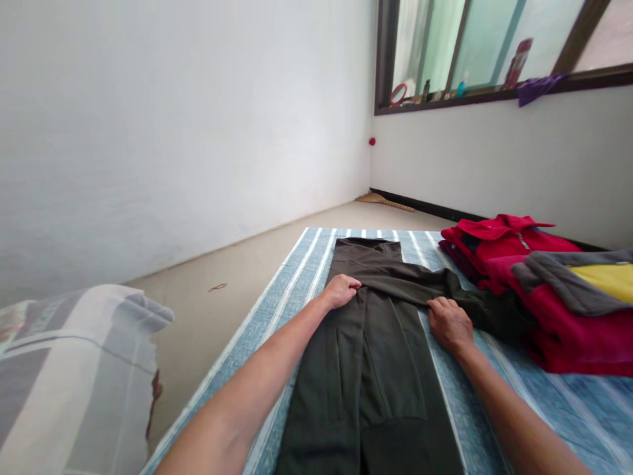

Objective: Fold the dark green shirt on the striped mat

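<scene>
A dark jacket (380, 369) lies lengthwise in front of me, its collar end farthest away. One of its sleeves (415, 284) stretches across the upper body and out to the right, where the end rests against the folded clothes. My left hand (342, 291) pinches the dark cloth near the middle of the jacket, at the sleeve's near edge. Farther right, my right hand (450, 323) has its fingers closed on the lower edge of the same sleeve. The jacket's near end runs out of the picture.
Under the jacket is a blue-and-white striped sheet (287, 284). Folded red clothes (568, 330) are stacked at the right, with a grey and yellow garment (588, 280) on top. A grey-striped bundle (84, 382) stands at the left. Behind are white walls and a window sill (475, 99) holding small items.
</scene>
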